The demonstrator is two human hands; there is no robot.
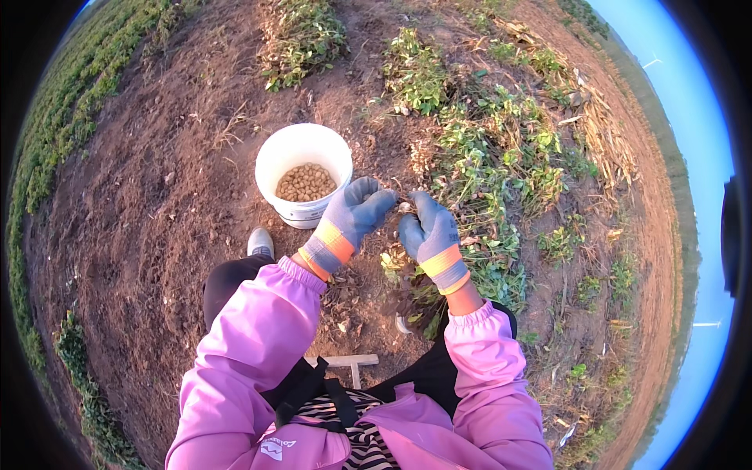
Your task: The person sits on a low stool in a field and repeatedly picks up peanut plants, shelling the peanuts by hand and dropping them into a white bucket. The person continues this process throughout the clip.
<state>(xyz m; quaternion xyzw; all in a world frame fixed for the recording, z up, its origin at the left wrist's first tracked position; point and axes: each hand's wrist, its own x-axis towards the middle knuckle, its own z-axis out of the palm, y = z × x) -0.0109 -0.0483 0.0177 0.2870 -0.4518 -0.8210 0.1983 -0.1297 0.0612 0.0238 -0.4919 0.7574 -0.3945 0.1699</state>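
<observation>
My left hand (357, 218), in a grey-blue coated glove with an orange cuff, is beside the rim of a white plastic bucket (305, 216). Its thumb and fingers come together by thin brown roots; whether they pinch anything is hidden. My right hand (432, 229), gloved alike, is curled around the root end of an uprooted peanut plant. A pale peanut pod (404, 207) shows in the gap between both hands. Leaves of that plant (424, 299) hang below my right wrist. Many peanut pods (306, 182) cover the bucket's bottom.
Pulled peanut plants (487, 170) lie in a heap to the right, with more plants (302, 44) ahead. Dry stalks (605, 135) lie farther right. A shoe (260, 242) is by the bucket. A wooden piece (352, 361) lies between my legs on brown soil (135, 217).
</observation>
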